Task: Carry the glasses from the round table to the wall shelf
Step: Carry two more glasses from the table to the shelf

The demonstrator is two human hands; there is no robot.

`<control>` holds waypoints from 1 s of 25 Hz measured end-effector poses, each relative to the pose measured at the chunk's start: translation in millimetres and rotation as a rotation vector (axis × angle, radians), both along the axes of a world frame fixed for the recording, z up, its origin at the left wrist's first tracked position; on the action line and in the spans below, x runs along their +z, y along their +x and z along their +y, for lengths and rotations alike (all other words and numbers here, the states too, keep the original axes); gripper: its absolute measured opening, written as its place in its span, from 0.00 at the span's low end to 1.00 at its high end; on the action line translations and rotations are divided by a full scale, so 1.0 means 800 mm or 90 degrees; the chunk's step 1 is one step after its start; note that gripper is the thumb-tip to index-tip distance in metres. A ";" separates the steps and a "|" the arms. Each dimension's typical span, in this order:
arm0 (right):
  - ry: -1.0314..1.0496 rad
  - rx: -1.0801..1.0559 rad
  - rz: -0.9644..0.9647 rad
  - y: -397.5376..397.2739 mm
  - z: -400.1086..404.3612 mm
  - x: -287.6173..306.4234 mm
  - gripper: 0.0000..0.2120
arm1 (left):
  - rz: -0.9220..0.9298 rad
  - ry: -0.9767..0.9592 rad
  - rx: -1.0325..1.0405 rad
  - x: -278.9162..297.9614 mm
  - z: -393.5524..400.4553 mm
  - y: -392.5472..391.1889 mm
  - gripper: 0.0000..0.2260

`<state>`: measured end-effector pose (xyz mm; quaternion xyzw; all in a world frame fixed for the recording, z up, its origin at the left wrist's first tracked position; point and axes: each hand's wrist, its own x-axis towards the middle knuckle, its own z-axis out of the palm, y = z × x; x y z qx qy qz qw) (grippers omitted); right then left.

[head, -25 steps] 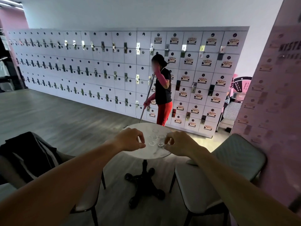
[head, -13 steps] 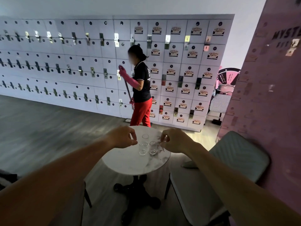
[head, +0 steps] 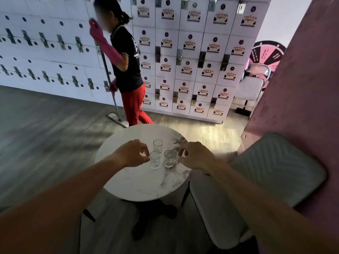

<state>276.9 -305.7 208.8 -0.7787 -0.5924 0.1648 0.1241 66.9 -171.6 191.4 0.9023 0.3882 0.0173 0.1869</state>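
Several small clear glasses stand close together on the round white marble table (head: 143, 182): one at the back (head: 158, 144), one at the front left (head: 155, 160), one at the front right (head: 168, 158). My left hand (head: 131, 154) hovers with curled, parted fingers, its tips right beside the front-left glass. My right hand (head: 197, 155) reaches in from the right, fingertips at a further glass (head: 176, 152) that it partly hides. Neither hand has lifted a glass. The wall shelf is not in view.
A person (head: 128, 70) in red trousers and pink gloves pushes a mop (head: 117, 118) just behind the table. White lockers (head: 192, 52) line the back wall. A grey padded chair (head: 271, 180) and a pink wall (head: 302, 88) stand at the right.
I have come closer to the table and both hands have dropped down to the glasses. The person with the mop has stepped to the left.
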 end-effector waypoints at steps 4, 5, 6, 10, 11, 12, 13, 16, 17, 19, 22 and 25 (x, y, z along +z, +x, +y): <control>-0.029 -0.022 0.019 0.024 0.065 -0.069 0.07 | 0.010 -0.050 0.017 -0.081 0.071 0.019 0.10; -0.034 -0.032 0.027 0.029 0.080 -0.085 0.07 | 0.013 -0.064 0.017 -0.101 0.087 0.023 0.11; -0.040 -0.045 0.035 0.033 0.095 -0.102 0.09 | 0.014 -0.078 0.017 -0.123 0.102 0.028 0.12; -0.066 -0.093 0.072 0.045 0.151 -0.172 0.14 | -0.003 -0.117 0.010 -0.194 0.150 0.047 0.16; -0.069 -0.101 0.079 0.047 0.162 -0.191 0.13 | -0.012 -0.123 0.004 -0.212 0.159 0.052 0.17; -0.070 -0.102 0.078 0.048 0.171 -0.205 0.13 | -0.020 -0.125 -0.002 -0.225 0.164 0.055 0.17; -0.078 -0.104 0.073 0.048 0.181 -0.223 0.14 | -0.024 -0.129 -0.009 -0.242 0.172 0.059 0.17; -0.080 -0.132 0.056 0.052 0.202 -0.267 0.18 | -0.031 -0.136 -0.029 -0.282 0.190 0.071 0.14; -0.077 -0.139 0.053 0.053 0.205 -0.278 0.17 | -0.035 -0.132 -0.033 -0.290 0.193 0.074 0.13; -0.068 -0.151 0.048 0.057 0.214 -0.298 0.15 | -0.059 -0.120 -0.043 -0.308 0.200 0.082 0.11; -0.031 -0.159 0.038 0.058 0.222 -0.317 0.10 | -0.096 -0.104 -0.069 -0.325 0.204 0.089 0.09; -0.009 -0.157 0.048 0.058 0.221 -0.319 0.08 | -0.124 -0.116 -0.093 -0.326 0.207 0.092 0.09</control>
